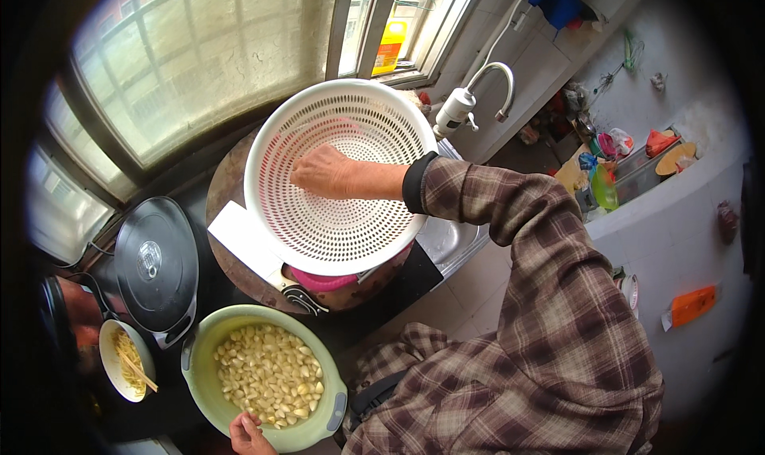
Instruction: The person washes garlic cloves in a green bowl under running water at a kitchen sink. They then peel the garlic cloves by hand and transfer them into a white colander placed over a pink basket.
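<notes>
A large white plastic colander [281, 228] is in front of me, with no food visible in its perforated bowl. My right hand [323, 171] reaches inside it, knuckles up; its curled fingertips are hidden beneath the hand. Closer to me, a pale green basin [200, 389] holds many peeled garlic cloves [269, 371]. At the basin's near rim is my left hand [248, 434], fingers bent, partly cut off by the picture's bottom edge. Whether it grips the rim or a clove is unclear.
Under the colander lie a round chopping board [224, 183], a cleaver [245, 240] and part of a pink basin [323, 280]. A lidded black electric pan [158, 264] and a noodle bowl [110, 365] with chopsticks stand left. A faucet [457, 111] rises beside the sink [445, 240].
</notes>
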Motion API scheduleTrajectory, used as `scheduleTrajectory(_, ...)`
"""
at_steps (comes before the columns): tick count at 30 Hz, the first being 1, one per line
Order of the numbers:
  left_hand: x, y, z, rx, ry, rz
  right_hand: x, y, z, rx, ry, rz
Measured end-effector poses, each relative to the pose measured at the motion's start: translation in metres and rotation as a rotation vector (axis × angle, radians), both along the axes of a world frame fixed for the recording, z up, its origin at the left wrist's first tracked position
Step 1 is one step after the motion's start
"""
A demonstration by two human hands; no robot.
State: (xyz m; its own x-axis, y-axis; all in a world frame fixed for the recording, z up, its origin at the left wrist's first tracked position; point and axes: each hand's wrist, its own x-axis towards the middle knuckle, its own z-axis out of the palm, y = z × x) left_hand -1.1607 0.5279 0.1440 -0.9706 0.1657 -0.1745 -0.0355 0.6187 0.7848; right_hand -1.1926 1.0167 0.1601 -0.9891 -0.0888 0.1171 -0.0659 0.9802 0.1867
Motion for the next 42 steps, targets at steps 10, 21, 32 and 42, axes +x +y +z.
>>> scheduleTrajectory(10, -0.013, 0.003, -0.003, 0.056, -0.026, 0.024, 0.007, -0.002, 0.01, -0.314, 0.043, -0.217)
scheduleTrajectory(21, -0.022, 0.012, 0.004, -0.017, 0.026, -0.056, 0.009, 0.0, 0.011, -0.189, -0.058, -0.151)
scheduleTrajectory(32, -0.018, 0.013, 0.001, -0.002, 0.053, -0.08, 0.004, 0.002, -0.009, 0.23, -0.067, 0.043)
scheduleTrajectory(42, -0.016, 0.011, -0.003, 0.007, 0.012, -0.019, 0.012, 0.001, 0.012, -0.091, -0.026, -0.022)
